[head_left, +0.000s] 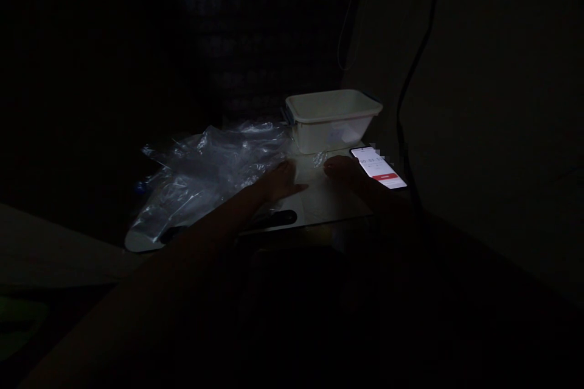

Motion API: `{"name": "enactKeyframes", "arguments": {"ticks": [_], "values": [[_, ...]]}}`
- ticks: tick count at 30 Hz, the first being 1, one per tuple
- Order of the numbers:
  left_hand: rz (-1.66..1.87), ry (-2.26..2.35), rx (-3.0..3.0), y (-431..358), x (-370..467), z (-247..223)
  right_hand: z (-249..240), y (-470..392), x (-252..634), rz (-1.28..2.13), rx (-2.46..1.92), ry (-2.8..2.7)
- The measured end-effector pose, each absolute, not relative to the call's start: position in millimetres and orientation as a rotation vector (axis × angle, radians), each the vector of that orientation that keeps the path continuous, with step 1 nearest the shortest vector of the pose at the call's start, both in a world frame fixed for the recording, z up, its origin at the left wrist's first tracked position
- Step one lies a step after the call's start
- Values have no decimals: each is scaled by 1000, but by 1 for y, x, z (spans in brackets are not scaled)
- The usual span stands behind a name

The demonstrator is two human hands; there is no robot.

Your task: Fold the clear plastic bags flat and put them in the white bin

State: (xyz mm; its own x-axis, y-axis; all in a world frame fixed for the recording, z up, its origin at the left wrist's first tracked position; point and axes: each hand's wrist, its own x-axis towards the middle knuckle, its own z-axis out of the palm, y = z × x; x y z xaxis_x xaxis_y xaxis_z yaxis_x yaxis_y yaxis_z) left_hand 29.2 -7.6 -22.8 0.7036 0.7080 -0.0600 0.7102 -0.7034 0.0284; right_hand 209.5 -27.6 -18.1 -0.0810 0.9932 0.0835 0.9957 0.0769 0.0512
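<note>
In dim light, my left hand (279,181) rests at the right edge of a heap of clear plastic bags (205,164). Its thumb is stretched out to the right, apart from the fingers, and I see nothing gripped in it. Across from it, my right hand (343,170) is low over the table with its fingers curled together. A small crinkled piece of clear plastic (320,159) shows right at its fingertips; whether the fingers grip it is too dark to tell. The light table top (314,209) lies beneath both hands.
A white plastic tub (335,130) stands behind my hands. Close to my right hand lies a lit phone (381,169) showing a running timer. A dark cable (404,94) hangs at the right. The table's near edge has a dark oblong slot (283,217).
</note>
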Motion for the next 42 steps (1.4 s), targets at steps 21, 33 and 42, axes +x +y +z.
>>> {"name": "enactKeyframes", "arguments": {"ticks": [21,33,42], "values": [[-197,1101,2884,-24,36,-34,-45,-30,185,-530,-2121,-1971],[-219,1092,2898,-26,34,-30,-63,-27,193,-570,-2128,-1960],[-233,1105,2910,-27,34,-30,-66,-30,206,-592,-2149,-1897]]}}
